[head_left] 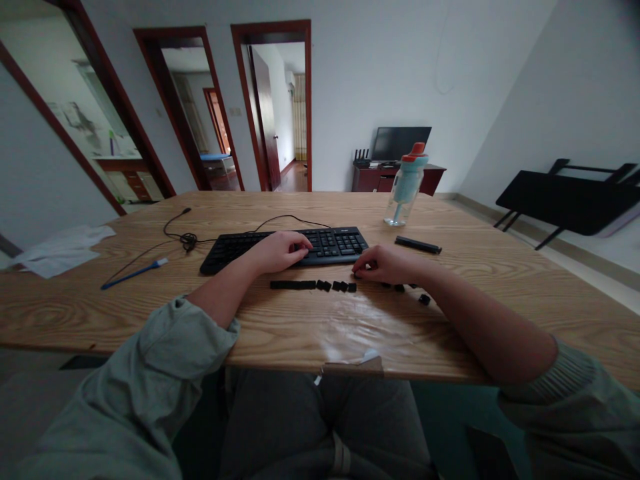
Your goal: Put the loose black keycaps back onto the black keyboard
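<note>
A black computer keyboard lies on the wooden table. My left hand rests over its middle, fingers curled and drawn together at the keys; what they pinch, if anything, is hidden. Just off the keyboard's front right corner, my right hand is closed on a small black keycap, low at the tabletop. A row of black keycaps runs in front of the keyboard, tight at its left end and looser to the right. Several more loose keycaps lie under and beside my right wrist, one keycap nearest me.
A long black bar lies right of the keyboard, with a clear bottle behind it. At left are a blue brush, the coiled cable and white paper. The table ends close to my lap.
</note>
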Tool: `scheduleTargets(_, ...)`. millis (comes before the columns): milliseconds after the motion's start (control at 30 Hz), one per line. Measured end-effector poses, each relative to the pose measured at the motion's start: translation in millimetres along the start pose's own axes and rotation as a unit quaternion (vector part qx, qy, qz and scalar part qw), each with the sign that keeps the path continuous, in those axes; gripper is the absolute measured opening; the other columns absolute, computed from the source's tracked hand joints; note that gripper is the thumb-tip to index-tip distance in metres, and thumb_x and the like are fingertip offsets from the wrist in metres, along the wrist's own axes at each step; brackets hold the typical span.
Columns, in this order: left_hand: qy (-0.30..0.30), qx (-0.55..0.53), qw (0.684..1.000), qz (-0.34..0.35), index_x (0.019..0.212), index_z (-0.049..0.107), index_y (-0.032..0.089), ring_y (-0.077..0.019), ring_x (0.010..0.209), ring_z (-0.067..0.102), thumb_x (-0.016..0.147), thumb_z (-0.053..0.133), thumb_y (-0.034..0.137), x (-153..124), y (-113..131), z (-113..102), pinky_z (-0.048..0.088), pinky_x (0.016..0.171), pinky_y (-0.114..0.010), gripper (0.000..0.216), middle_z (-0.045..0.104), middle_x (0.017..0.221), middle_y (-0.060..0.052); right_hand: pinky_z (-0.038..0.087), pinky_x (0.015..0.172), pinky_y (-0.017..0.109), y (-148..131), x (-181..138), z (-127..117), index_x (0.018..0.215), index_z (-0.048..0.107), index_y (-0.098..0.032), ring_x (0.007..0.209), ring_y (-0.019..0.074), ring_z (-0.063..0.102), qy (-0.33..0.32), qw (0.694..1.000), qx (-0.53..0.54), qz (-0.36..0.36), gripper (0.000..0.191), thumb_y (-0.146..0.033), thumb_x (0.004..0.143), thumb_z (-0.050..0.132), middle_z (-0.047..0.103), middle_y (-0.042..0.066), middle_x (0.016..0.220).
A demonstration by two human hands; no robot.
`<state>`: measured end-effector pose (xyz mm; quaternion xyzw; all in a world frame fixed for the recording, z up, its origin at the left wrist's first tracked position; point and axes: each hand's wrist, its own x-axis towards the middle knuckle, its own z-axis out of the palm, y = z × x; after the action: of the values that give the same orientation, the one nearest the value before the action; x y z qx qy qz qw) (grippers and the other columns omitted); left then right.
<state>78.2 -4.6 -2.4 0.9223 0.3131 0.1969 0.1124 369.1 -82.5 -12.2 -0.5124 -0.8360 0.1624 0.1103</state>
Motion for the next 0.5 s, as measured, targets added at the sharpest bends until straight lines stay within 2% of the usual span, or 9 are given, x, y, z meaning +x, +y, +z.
scheduleTargets(167, 0.004, -0.001, 1.0, -0.001, 0.105, 0.072, 0.018, -0.0186, 0.084, 0.065, 0.09, 0.055, 0.035, 0, 0, 0, 0.049, 0.078, -0.03, 0.029, 0.073, 0.098, -0.006, 0.043, 0.058, 0.027, -7, 1, 3, 0.102, 0.08, -0.022, 0.062, 0.0151, 0.06, -0.007, 1.0, 0.006, 0.0, 0.027, -0.036, 0.089, 0.061, 0.076, 0.004, 0.082)
scheduleTargets(367, 0.004, -0.004, 1.0, -0.002, 0.105, 0.073, 0.019, -0.0185, 0.085, 0.066, 0.089, 0.056, 0.034, 0, -2, 2, 0.049, 0.078, -0.03, 0.027, 0.074, 0.098, -0.005, 0.042, 0.055, 0.027, -6, -1, 0, 0.103, 0.078, -0.02, 0.06, 0.0147, 0.058, 0.025, 0.999, 0.026, 0.011, 0.028, -0.037, 0.089, 0.061, 0.074, 0.004, 0.078)
scheduleTargets(500, 0.009, -0.004, 1.0, 0.005, 0.104, 0.073, 0.018, -0.0186, 0.086, 0.066, 0.089, 0.056, 0.034, 0, -3, 2, 0.05, 0.079, -0.03, 0.027, 0.074, 0.099, -0.006, 0.045, 0.059, 0.027, 2, -3, -4, 0.102, 0.077, -0.019, 0.062, 0.0146, 0.06, 0.066, 0.998, 0.013, 0.013, 0.026, -0.028, 0.088, 0.058, 0.074, 0.004, 0.08)
